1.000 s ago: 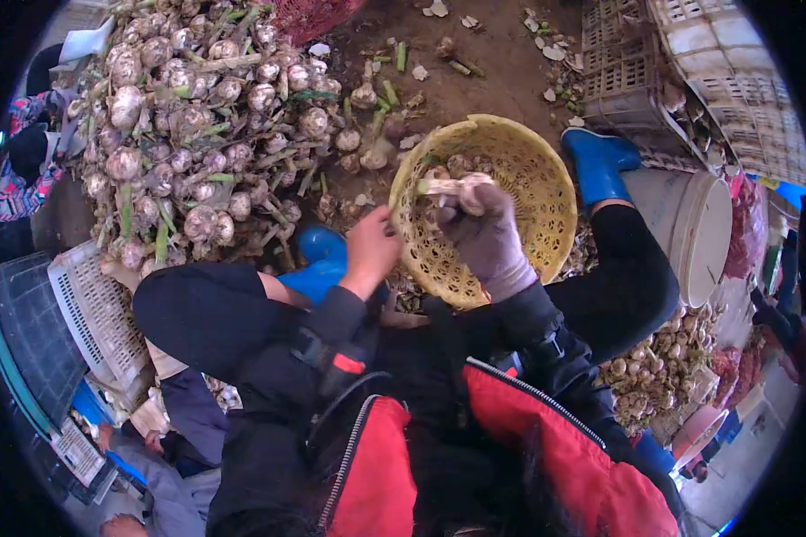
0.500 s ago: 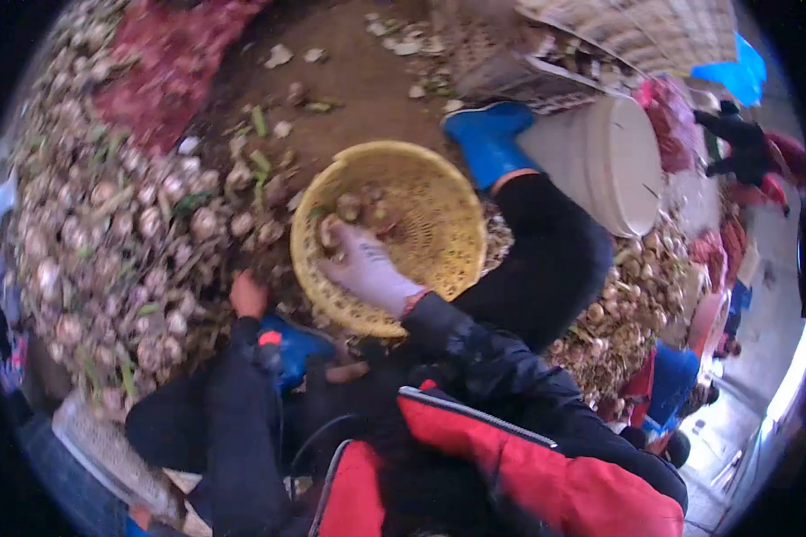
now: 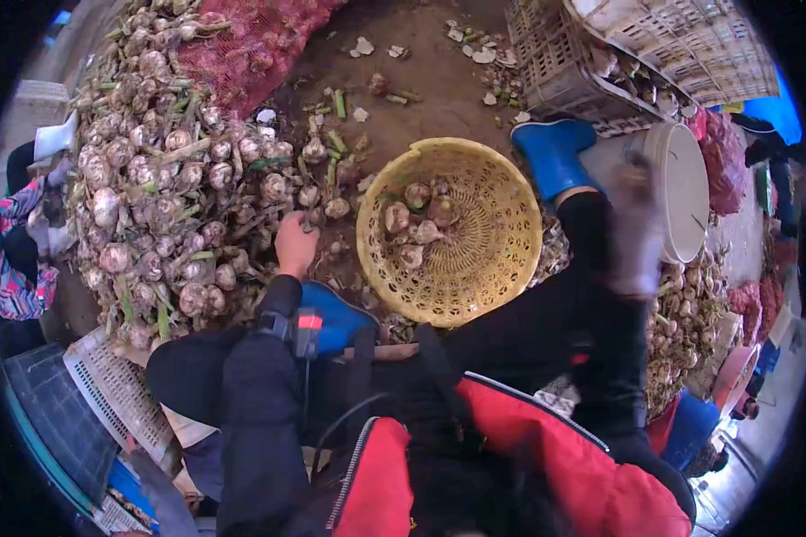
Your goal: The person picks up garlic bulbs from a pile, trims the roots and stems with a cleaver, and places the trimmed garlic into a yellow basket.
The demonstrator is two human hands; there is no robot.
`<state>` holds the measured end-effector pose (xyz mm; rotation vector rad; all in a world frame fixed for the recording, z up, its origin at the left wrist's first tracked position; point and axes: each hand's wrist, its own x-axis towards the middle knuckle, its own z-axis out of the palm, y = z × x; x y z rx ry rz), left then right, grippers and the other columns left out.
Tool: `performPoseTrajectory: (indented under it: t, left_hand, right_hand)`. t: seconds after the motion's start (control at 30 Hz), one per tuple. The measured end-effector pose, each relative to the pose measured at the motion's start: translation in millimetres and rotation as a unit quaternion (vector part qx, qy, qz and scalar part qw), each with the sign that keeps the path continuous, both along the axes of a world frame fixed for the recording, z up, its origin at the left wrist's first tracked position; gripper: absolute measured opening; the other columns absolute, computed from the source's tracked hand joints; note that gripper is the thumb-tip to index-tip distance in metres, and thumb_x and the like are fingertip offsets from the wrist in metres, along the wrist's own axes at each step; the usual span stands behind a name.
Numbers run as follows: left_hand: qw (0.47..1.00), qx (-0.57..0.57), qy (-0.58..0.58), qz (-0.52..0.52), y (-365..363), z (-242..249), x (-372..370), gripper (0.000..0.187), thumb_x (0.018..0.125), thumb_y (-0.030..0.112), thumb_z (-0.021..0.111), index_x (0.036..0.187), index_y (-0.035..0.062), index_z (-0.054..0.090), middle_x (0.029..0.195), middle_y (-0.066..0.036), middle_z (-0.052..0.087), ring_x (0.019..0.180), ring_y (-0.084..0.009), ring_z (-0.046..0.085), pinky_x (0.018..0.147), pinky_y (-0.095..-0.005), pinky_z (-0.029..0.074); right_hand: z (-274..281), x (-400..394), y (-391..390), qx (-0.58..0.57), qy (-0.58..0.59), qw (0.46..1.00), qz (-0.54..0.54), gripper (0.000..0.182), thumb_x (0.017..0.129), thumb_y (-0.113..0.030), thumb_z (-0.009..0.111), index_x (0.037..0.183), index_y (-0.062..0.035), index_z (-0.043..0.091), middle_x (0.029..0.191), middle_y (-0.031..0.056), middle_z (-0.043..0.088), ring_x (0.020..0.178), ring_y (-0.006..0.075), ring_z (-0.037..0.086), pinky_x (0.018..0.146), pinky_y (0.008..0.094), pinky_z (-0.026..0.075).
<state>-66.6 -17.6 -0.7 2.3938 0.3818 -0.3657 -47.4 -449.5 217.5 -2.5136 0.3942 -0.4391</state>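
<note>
My left hand [image 3: 297, 243], bare, is closed at the edge of a large heap of garlic bulbs [image 3: 152, 224]; a small dark thing shows at its fingertips, too small to name. A yellow woven basket [image 3: 501, 282] stands on the ground between my legs, with several garlic bulbs [image 3: 397, 217] in its left part. To the right of the basket, my right hand [image 3: 636, 246], in a pale glove, is raised beside a white bucket [image 3: 690, 192]. Motion smears its fingers and a brownish shape at them.
A red mesh sack [image 3: 246, 58] lies behind the heap. Crates [image 3: 555, 67] with plant scraps stand at the back right. My blue boots [image 3: 551, 161] flank the basket. More garlic [image 3: 681, 322] lies at the right. Another person [image 3: 22, 242] is at the far left.
My right hand has left the basket and moved right to beside the bucket. Loose bulbs now show uncovered in the basket. The view has shifted, while my left hand stays by the heap.
</note>
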Motion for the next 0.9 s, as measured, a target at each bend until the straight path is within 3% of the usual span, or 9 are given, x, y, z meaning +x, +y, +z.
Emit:
performPoseTrajectory:
  t: [0.1, 0.17, 0.23, 0.3, 0.4, 0.5, 0.63, 0.83, 0.9]
  left_hand:
    - [0.988, 0.112, -0.091, -0.062, 6.9, -50.4, 2.7, 0.035, 0.075, 0.016, 0.066, 0.104, -0.0017, 0.059, 0.098, -0.016, 0.061, 0.093, -0.0348, 0.058, 0.082, -0.0409, 0.045]
    - [0.997, 0.060, 0.055, 0.006, -3.3, -65.4, 9.4, 0.046, 0.071, 0.016, 0.066, 0.114, 0.0008, 0.056, 0.118, -0.017, 0.052, 0.107, -0.0347, 0.053, 0.089, -0.0418, 0.043]
    - [0.994, 0.105, 0.011, 0.038, -15.2, -74.8, 9.4, 0.042, 0.070, 0.016, 0.065, 0.109, 0.0005, 0.059, 0.114, -0.019, 0.054, 0.108, -0.0348, 0.052, 0.089, -0.0424, 0.043]
    - [0.988, 0.113, 0.015, 0.106, -11.9, -93.3, 6.1, 0.030, 0.071, 0.014, 0.069, 0.094, -0.0027, 0.062, 0.083, -0.015, 0.064, 0.078, -0.0329, 0.062, 0.073, -0.0395, 0.047]
    - [0.973, -0.058, 0.122, 0.189, -18.8, -31.9, 7.0, 0.026, 0.073, 0.013, 0.068, 0.095, -0.0008, 0.064, 0.081, -0.008, 0.065, 0.072, -0.0220, 0.062, 0.067, -0.0337, 0.048]
    - [0.926, -0.304, 0.096, 0.204, -45.8, 29.6, -11.3, 0.023, 0.078, 0.013, 0.066, 0.097, -0.0002, 0.064, 0.086, -0.003, 0.065, 0.075, -0.0125, 0.059, 0.067, -0.0280, 0.048]
    - [0.915, -0.389, 0.054, 0.095, -90.5, 93.6, -35.3, 0.024, 0.083, 0.014, 0.064, 0.101, -0.0015, 0.062, 0.090, -0.003, 0.064, 0.075, -0.0093, 0.057, 0.067, -0.0240, 0.045]
    - [0.980, -0.196, -0.013, 0.006, -86.8, 144.7, -33.5, 0.017, 0.072, 0.003, 0.064, 0.089, 0.0019, 0.059, 0.074, -0.004, 0.058, 0.072, -0.0131, 0.057, 0.068, -0.0258, 0.045]
    - [0.968, -0.193, -0.152, -0.057, -88.8, 156.7, -26.9, 0.019, 0.067, -0.001, 0.062, 0.086, 0.0020, 0.059, 0.072, -0.008, 0.056, 0.073, -0.0185, 0.059, 0.066, -0.0278, 0.045]
  right_hand:
    - [24.0, -7.4, -145.9, -0.140, 0.001, 0.984, -0.110, 0.038, 0.087, -0.021, 0.059, 0.120, -0.0037, 0.053, 0.102, 0.0171, 0.063, 0.093, 0.0271, 0.060, 0.084, 0.0352, 0.046]
    - [26.7, -17.3, -168.2, -0.234, -0.019, 0.957, -0.169, 0.043, 0.086, -0.023, 0.062, 0.123, -0.0040, 0.052, 0.111, 0.0174, 0.058, 0.103, 0.0287, 0.055, 0.091, 0.0381, 0.042]
    - [27.6, -12.4, -127.6, -0.189, -0.081, 0.973, -0.107, 0.045, 0.084, -0.021, 0.065, 0.123, -0.0031, 0.051, 0.113, 0.0162, 0.057, 0.103, 0.0280, 0.056, 0.090, 0.0374, 0.043]
    - [5.4, -5.2, -68.6, 0.002, -0.073, 0.995, -0.071, 0.045, 0.084, -0.015, 0.066, 0.123, -0.0018, 0.050, 0.112, 0.0136, 0.057, 0.102, 0.0241, 0.055, 0.090, 0.0346, 0.044]
    - [-27.5, 3.7, 43.6, 0.233, 0.050, 0.967, 0.086, 0.045, 0.080, -0.008, 0.067, 0.122, -0.0034, 0.051, 0.108, 0.0096, 0.058, 0.098, 0.0189, 0.055, 0.087, 0.0296, 0.045]
    - [-103.4, -11.0, 124.3, 0.448, 0.239, 0.834, 0.217, 0.047, 0.086, -0.030, 0.062, 0.121, -0.0003, 0.051, 0.110, 0.0143, 0.057, 0.098, 0.0182, 0.055, 0.083, 0.0309, 0.046]
    - [-106.8, -15.9, 173.6, 0.516, 0.318, 0.739, 0.293, 0.047, 0.088, -0.034, 0.058, 0.112, 0.0056, 0.052, 0.102, 0.0121, 0.058, 0.091, 0.0140, 0.055, 0.076, 0.0275, 0.045]
    - [-107.4, -11.5, 162.7, 0.599, 0.367, 0.673, 0.231, 0.027, 0.092, -0.023, 0.052, 0.107, -0.0009, 0.057, 0.088, -0.0008, 0.055, 0.081, 0.0061, 0.051, 0.071, 0.0218, 0.043]
    - [-96.2, -9.7, 152.9, 0.549, 0.339, 0.640, 0.417, 0.031, 0.093, -0.026, 0.050, 0.107, -0.0007, 0.058, 0.089, -0.0037, 0.055, 0.081, 0.0031, 0.049, 0.070, 0.0202, 0.041]
